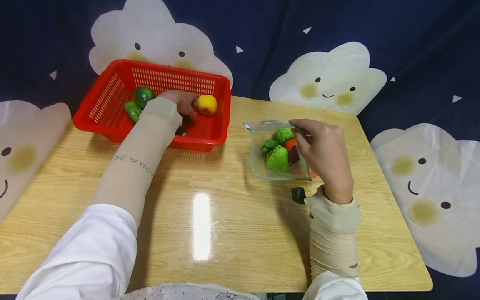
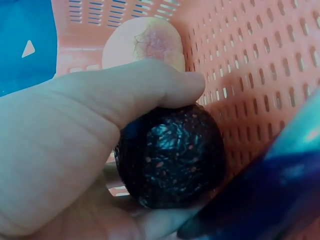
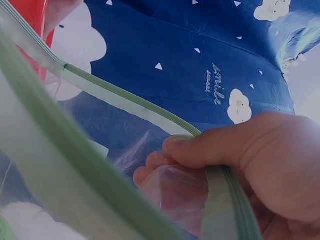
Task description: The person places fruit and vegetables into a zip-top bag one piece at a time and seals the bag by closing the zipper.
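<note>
the left hand reaches over the near rim of the red basket, its thumb and fingers curled round a dark round fruit inside. there the fruit sits snugly, with an eggplant close on one side and a yellow fruit just beyond the hand; a round green fruit and a green pepper lie towards the basket's left end. the right hand pinches the green-edged rim of a clear zip bag, whose two lips stand apart. low in the bag are green vegetables and orange and purple pieces. a bare strip of tabletop separates basket and bag, widening towards the person, and more of it runs from the right hand to the right edge
</note>
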Available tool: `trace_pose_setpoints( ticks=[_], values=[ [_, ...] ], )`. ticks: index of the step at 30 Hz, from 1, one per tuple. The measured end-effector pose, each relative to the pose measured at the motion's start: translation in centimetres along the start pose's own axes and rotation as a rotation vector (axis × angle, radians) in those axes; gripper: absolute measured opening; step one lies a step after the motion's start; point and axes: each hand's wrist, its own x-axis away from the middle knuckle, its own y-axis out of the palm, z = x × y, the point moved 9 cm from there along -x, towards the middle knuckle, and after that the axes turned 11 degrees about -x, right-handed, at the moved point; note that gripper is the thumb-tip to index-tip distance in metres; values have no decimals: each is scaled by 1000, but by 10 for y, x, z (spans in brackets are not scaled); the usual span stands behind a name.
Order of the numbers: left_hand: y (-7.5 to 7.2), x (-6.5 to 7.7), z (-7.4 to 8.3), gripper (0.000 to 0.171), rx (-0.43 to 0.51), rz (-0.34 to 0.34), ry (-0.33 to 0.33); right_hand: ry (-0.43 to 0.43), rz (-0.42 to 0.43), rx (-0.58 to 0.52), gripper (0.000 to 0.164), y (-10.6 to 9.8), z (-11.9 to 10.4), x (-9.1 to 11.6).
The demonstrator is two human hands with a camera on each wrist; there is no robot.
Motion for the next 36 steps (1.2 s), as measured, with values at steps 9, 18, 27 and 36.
trace_pose_setpoints(
  ticks=[9, 18, 27, 36],
  values=[
    [-2, 1, 0, 30, 58, 3, -21, 7, 8, 4, 19, -4, 1, 0],
    [1, 6, -1, 29, 120, -24, -54, 1, 10, -3, 19, -5, 1, 1],
    [-11, 7, -1, 28, 81, 47, -50, 3, 13, -11, 19, -5, -1, 0],
    [-25, 16, -5, 32, 11, 108, -61, 7, 10, -13, 19, -5, 1, 0]
  ],
)
